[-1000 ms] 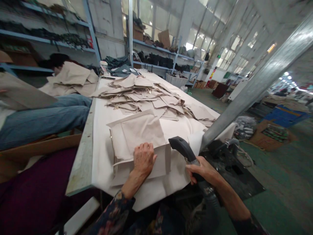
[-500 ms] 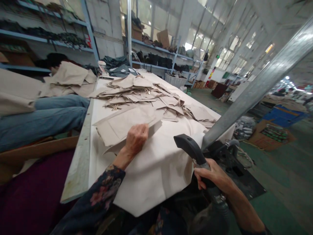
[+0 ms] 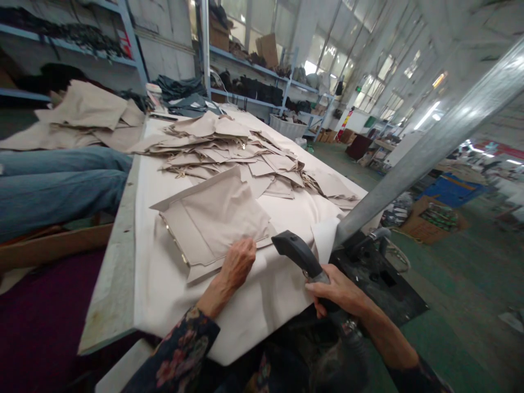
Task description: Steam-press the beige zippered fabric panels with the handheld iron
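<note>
A beige fabric piece (image 3: 221,213) with stitched seams and a zipper along its left edge lies on the near part of the covered table. My left hand (image 3: 239,263) is closed on its near edge; the fingertips are partly hidden. My right hand (image 3: 338,286) wraps around a black curved hose nozzle (image 3: 298,250), its flat mouth pointing left toward the fabric piece's right corner, a little apart from it. Below the hand, a ribbed hose runs down from the nozzle. Farther back on the table lies a loose pile of similar beige pieces (image 3: 229,144).
White cloth (image 3: 262,289) covers the table and hangs over its near edge. A slanted metal post (image 3: 409,155) rises at the right beside a black machine plate (image 3: 380,284). Another person's jeans-clad legs (image 3: 61,177) are at the left, near more beige pieces (image 3: 88,106). Shelves (image 3: 254,65) stand behind.
The fabric piece, lifted and folded over before, now lies flatter with its zipper edge showing. My left hand has moved slightly right and down along it. The nozzle is closer to the piece.
</note>
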{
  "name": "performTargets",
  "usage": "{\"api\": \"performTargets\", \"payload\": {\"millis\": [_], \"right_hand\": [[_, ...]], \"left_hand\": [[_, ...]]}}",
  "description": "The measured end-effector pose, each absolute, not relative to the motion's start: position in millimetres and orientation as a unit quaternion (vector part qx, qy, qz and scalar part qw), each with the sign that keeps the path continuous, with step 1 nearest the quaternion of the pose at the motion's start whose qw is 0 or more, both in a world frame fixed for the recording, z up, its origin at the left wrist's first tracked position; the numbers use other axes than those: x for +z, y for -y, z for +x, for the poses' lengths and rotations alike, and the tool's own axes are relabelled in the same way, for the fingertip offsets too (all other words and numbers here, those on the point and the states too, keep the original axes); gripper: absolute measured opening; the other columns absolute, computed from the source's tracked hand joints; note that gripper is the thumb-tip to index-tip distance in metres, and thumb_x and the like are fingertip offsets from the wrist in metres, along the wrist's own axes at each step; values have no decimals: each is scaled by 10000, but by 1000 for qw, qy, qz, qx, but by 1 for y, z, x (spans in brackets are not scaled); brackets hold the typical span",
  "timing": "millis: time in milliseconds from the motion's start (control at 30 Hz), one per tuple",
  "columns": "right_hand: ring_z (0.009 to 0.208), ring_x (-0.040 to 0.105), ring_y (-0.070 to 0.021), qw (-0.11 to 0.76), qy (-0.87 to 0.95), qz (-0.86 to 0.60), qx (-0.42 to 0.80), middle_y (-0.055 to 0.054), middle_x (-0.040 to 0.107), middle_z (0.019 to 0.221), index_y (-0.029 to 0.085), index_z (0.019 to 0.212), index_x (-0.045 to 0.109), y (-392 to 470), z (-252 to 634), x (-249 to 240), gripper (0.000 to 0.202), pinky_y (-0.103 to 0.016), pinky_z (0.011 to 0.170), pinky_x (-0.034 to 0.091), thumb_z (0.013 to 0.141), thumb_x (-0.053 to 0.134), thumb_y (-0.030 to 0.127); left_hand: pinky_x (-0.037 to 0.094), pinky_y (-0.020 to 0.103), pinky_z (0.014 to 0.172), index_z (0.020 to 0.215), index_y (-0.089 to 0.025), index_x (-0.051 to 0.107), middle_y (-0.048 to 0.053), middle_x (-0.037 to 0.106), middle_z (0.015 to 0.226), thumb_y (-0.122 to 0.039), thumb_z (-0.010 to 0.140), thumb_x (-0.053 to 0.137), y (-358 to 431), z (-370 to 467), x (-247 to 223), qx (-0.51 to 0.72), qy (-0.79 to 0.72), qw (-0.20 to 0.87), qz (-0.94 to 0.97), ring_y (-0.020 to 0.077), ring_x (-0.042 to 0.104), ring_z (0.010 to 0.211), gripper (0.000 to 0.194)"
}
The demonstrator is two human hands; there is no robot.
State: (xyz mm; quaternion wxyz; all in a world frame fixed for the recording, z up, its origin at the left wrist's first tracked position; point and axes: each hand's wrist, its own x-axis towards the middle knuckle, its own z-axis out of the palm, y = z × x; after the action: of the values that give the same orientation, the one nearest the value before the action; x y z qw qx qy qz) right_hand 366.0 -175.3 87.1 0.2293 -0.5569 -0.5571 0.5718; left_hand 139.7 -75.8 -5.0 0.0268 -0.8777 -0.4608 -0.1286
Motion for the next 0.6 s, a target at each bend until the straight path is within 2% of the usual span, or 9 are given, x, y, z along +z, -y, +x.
{"api": "performTargets", "payload": {"millis": [300, 600], "right_hand": [[376, 525, -101, 212, 567, -562, 563, 35, 550, 470, 146, 651, 499, 144, 339, 66, 229, -233, 428, 489, 761, 589, 326], [392, 537, -111, 261, 581, -615, 465, 15, 551, 445, 144, 604, 520, 128, 344, 86, 244, -216, 422, 463, 771, 572, 315]], "left_hand": [[416, 338, 724, 918, -117, 599, 116, 594, 891, -46, 830, 329, 74, 138, -7, -132, 462, 2, -877, 218, 541, 806, 293], [414, 323, 689, 870, -113, 584, 104, 588, 870, -65, 855, 335, 73, 137, -7, -133, 448, 3, -884, 218, 539, 797, 254]]}}
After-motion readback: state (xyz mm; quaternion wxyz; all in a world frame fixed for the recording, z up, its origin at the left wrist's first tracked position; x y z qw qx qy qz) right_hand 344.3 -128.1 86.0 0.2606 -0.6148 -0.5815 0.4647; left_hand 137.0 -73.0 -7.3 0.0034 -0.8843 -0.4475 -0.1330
